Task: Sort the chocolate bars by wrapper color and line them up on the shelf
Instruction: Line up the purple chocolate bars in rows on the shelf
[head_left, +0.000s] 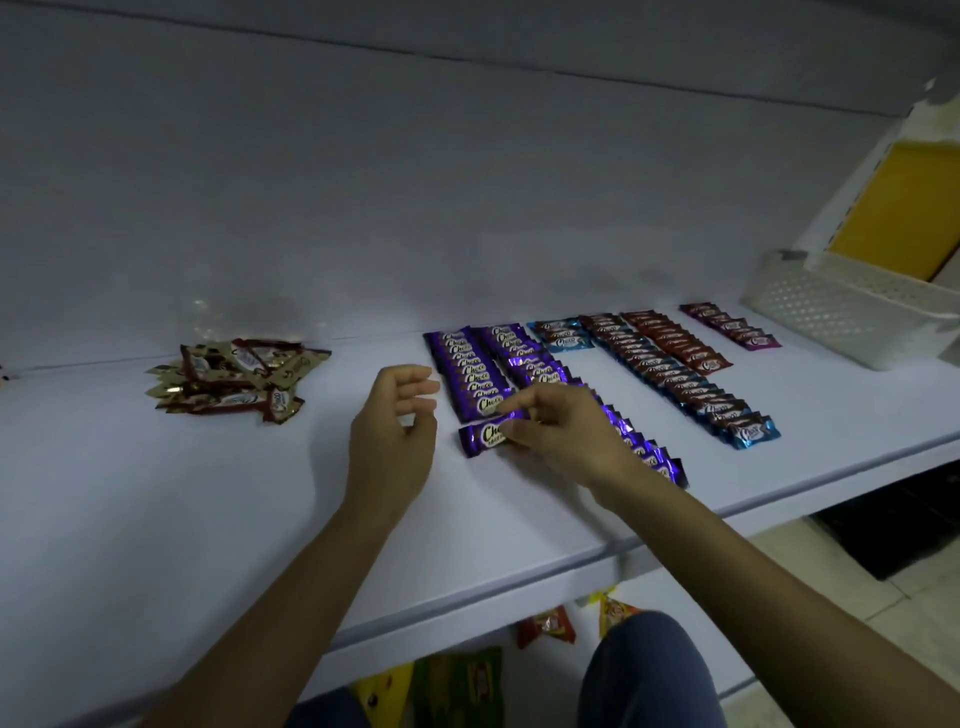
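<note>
On the white shelf (260, 493) chocolate bars lie in rows by wrapper colour: two purple rows (470, 371), a short light-blue row (563, 332), a long dark-and-blue row (675, 374), a red row (675, 338) and a short magenta row (732, 325). A loose heap of gold-and-brown bars (234, 382) lies to the left. My right hand (561, 428) pinches a single purple bar (480, 439) lying just in front of the left purple row. My left hand (397, 431) hovers beside it, fingers loosely curled, holding nothing.
A white perforated basket (852, 317) stands at the shelf's right end, with a yellow panel (893, 208) behind it. Snack packets (545, 626) hang on the level below the shelf's front edge. My knee (649, 670) is under the edge.
</note>
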